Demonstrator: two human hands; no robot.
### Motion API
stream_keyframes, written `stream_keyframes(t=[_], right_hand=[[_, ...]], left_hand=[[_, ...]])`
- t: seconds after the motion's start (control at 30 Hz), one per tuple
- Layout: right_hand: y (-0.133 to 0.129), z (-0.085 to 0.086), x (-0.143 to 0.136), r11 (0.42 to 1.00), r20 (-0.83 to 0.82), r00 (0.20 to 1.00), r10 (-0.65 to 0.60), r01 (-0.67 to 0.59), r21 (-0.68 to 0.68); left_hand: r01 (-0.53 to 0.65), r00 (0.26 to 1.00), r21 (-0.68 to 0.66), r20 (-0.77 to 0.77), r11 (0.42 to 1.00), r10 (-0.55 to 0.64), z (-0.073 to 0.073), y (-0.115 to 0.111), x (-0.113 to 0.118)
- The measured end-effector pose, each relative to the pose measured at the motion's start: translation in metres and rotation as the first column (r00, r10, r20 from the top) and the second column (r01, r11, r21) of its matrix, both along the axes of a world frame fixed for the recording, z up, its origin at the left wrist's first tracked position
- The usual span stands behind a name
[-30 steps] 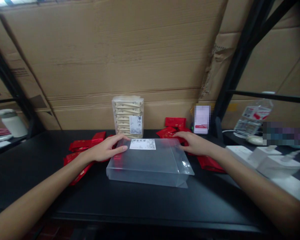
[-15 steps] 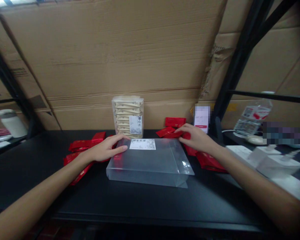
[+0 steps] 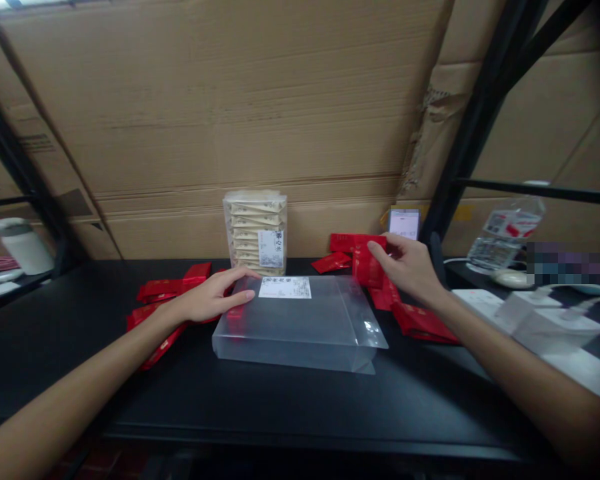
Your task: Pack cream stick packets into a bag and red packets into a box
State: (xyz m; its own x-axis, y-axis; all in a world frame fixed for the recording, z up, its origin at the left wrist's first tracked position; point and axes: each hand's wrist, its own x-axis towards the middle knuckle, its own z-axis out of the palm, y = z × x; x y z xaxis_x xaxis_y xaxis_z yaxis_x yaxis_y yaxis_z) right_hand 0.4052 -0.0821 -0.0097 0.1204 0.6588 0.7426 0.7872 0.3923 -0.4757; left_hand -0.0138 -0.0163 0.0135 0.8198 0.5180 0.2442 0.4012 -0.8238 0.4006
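Black tabletop (image 3: 300,407) underneath; clear box (image 3: 290,327) lies flat on it, label up, flap jutting at right; left hand (image 3: 213,297) rests open on its far-left corner, thumb and fingers spread; light pressure there should stop sliding without denting thin plastic; loose red packets (image 3: 423,323) either side; right hand (image 3: 391,250) pinches one red packet (image 3: 366,263) beyond the far-right corner; an edge grip probably creases it least; behind, filled box (image 3: 255,223) stands upright before cardboard (image 3: 280,100).

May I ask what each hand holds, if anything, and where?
The right hand pinches a red packet near its top right corner; left hand rests on the clear plastic box.
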Motion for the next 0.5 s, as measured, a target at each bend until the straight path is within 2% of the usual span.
stream_keyframes(t=[0.17, 0.33, 0.5], right_hand=[[0.0010, -0.0002, 0.0002, 0.998, -0.090, 0.994, 0.055, -0.057, -0.019], [0.0030, -0.0027, -0.0018, 0.973, -0.118, 0.980, 0.160, -0.177, -0.150], [0.0032, -0.0084, -0.0087, 0.943, -0.116, 0.981, 0.157, -0.184, -0.277]], left_hand=[[0.003, 1.000, 0.006, 0.001, 1.000, -0.003, -0.0002, 0.0001, -0.0006], [0.006, 1.000, 0.000, -0.007, 1.000, -0.006, 0.0003, 0.0000, 0.0002], [0.014, 1.000, 0.000, -0.010, 1.000, -0.014, 0.0010, -0.0006, -0.0003]])
